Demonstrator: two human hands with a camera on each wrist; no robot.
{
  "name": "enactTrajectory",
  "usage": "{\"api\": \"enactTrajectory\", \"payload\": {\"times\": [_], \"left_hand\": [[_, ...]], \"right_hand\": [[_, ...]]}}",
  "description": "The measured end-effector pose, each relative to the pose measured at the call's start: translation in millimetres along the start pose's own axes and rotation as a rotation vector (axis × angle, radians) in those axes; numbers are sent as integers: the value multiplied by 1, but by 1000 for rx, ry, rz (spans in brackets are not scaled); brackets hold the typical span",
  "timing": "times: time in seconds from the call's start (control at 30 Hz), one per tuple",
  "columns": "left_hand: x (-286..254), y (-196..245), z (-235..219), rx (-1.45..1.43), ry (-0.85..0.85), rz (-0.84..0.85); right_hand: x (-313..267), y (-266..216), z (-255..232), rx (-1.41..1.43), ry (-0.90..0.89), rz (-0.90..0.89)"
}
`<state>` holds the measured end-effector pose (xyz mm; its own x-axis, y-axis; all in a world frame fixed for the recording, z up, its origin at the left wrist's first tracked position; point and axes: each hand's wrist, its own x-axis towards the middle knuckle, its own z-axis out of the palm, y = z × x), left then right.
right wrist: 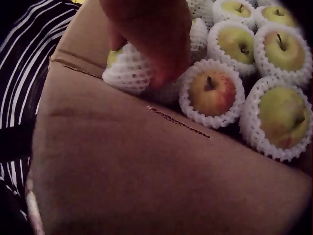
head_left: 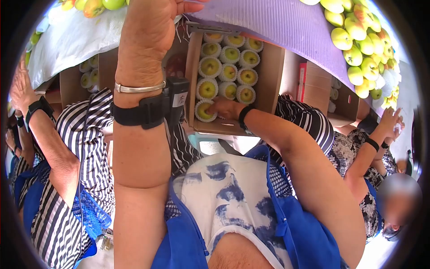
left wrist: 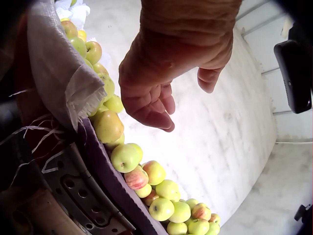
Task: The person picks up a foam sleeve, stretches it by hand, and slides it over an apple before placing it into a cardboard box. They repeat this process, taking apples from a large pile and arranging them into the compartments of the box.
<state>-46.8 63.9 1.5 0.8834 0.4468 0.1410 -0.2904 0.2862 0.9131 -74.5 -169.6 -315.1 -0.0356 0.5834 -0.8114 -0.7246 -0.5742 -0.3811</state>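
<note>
Neighbour's arm: another person's arm (head_left: 56, 148) runs along your left, well apart from your own, beside black-and-white striped cloth (head_left: 85, 121)
White cloth: the white cloth (head_left: 85, 42) drapes over the edge left of your raised forearm
Left hand: your left hand (left wrist: 166, 68) hangs loosely curled beside a row of loose apples (left wrist: 125, 158), thumb spread away from the fingers, nothing in its grip; open air shows between thumb and fingertips
Metal bracket: a hard, perforated metal bracket (head_left: 212, 29) sits at the box's far edge, close below your left hand, with thin loose strands next to it
Netted apple: the netted apple (right wrist: 129, 73) you are handling is at the near left corner of the cardboard box (head_left: 274, 85), tilted in its white foam net
Right hand: your right hand (head_left: 228, 108) reaches down inside the box, thumb and fingers clamped on that apple, one on either side of its net
Near wall: the box's near wall (right wrist: 161, 176), slit along its fold, stands just beside your fingers
Neighbours: other netted apples (head_left: 228, 71) crowd in columns beyond your fingers, little room between nets; bare cardboard shows right of the last column
Purple sheet: the ribbed purple sheet (head_left: 277, 22) overhangs the box's far side and continues right, under more piled apples (head_left: 367, 49)
</note>
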Motion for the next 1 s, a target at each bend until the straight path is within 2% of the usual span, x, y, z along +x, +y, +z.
{"api": "enactTrajectory", "payload": {"times": [0.13, 0.2, 0.27, 0.33, 0.47, 0.53, 0.73, 0.83, 0.93, 1.0], "left_hand": [[4, -5, 3, 5, 6, -4], [5, -5, 5, 19, 9, -14], [4, -5, 6, 30, 13, -17], [4, -5, 7, 33, 17, -15], [6, -6, 10, 40, 20, -26], [6, -5, 11, 43, 17, -34], [7, -7, 23, 35, 5, -51], [7, -4, 28, 55, 47, -138], [6, -2, 30, 80, 70, -141], [6, -3, 28, 59, 36, -118]], "right_hand": [[13, 7, -1, -42, 20, -1], [26, 3, -8, -317, 67, 148], [23, 0, -9, -473, 110, 200], [-46, -48, 34, -510, 153, 157], [-32, -35, 23, -549, 186, 157], [-43, -47, 40, -589, 254, 181], [-29, -43, 35, -581, 244, 250], [-44, -48, 36, -639, 201, 187], [-44, -45, 30, -585, 185, 195], [-50, -41, 14, -776, -54, -107]]}}
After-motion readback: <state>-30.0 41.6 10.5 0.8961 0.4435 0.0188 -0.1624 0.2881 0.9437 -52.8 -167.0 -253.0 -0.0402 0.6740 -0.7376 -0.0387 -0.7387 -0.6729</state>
